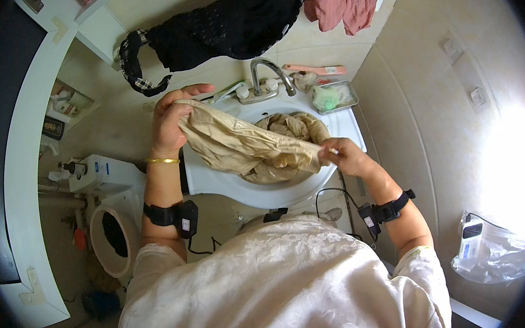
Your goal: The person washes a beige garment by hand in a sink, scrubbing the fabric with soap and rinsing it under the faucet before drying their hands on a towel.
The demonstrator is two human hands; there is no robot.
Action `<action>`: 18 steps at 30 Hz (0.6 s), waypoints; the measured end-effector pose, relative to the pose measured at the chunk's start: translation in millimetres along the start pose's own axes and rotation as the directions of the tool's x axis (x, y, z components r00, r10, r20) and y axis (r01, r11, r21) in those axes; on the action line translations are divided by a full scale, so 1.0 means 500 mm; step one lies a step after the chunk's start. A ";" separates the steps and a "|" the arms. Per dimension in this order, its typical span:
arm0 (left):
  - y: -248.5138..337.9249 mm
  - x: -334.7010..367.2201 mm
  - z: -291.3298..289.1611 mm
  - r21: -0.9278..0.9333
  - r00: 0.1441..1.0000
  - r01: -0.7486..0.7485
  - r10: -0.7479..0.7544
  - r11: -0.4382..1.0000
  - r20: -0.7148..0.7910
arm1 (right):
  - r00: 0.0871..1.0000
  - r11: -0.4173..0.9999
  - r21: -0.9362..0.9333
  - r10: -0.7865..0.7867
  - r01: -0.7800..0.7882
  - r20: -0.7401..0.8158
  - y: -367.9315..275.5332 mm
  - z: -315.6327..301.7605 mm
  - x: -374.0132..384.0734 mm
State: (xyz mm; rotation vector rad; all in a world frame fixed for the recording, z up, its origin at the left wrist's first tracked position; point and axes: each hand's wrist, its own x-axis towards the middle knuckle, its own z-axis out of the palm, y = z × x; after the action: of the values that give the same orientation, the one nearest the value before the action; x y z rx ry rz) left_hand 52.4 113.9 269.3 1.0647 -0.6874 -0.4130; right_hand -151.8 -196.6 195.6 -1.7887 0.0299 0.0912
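Observation:
A wet-looking beige cloth garment (246,139) is stretched between my two hands above a white washbasin (254,191). At its left end, my left hand (171,121) grips the fabric with the thumb and lower fingers, one finger pointing out. My right hand (345,155) pinches the other end near the basin's right side. The rest of the cloth lies bunched in the basin, behind and below the stretched part. A chrome faucet (264,70) curves over the back of the basin; whether water runs from it I cannot tell.
Behind the faucet hang a black garment (224,29) and a pink cloth (345,9). A soap tray (335,98) and a pink-handled brush (314,69) lie on the basin's back right edge. A toilet (108,175) and a pale bucket (112,238) stand at left.

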 end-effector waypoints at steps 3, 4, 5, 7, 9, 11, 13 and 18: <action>-0.008 -0.013 -0.012 -0.059 1.000 0.003 -0.003 0.998 0.004 | 0.971 0.959 0.283 0.088 -0.022 -0.223 -0.053 -0.053 -0.012; -0.017 -0.023 -0.012 -0.030 0.996 0.085 -0.085 0.996 -0.008 | 0.975 0.907 0.421 0.084 0.011 -0.205 -0.076 -0.061 -0.012; -0.028 -0.036 -0.012 -0.002 0.986 0.167 -0.167 0.986 -0.024 | 0.979 0.834 0.550 0.076 0.040 -0.187 -0.089 -0.066 -0.010; -0.075 -0.065 -0.009 -0.071 0.953 0.294 -0.298 0.953 -0.060 | 0.983 0.816 0.574 0.052 0.061 -0.177 -0.064 -0.101 0.003; -0.150 -0.097 0.005 -0.315 0.842 0.469 -0.525 0.825 -0.121 | 0.940 0.899 0.437 0.159 -0.012 -0.302 -0.018 -0.123 0.026; -0.254 -0.111 0.033 -0.302 0.766 0.619 -0.643 0.725 0.024 | 0.898 0.979 -0.134 0.079 -0.151 -0.433 0.172 -0.196 0.041; -0.347 -0.143 0.069 -0.166 0.698 0.657 -0.676 0.736 -0.235 | 0.861 0.790 -0.445 0.197 -0.423 -0.469 0.254 -0.174 0.062; -0.408 -0.149 0.067 -0.403 0.720 0.613 -0.691 0.679 -0.069 | 0.765 0.539 -0.796 -0.379 -0.275 -0.520 0.177 -0.033 0.048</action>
State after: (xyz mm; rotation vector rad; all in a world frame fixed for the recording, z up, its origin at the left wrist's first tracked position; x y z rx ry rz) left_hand -21.8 48.3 73.2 0.9623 0.0134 -0.9971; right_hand -133.6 -231.3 111.0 -2.7427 0.5221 -0.7197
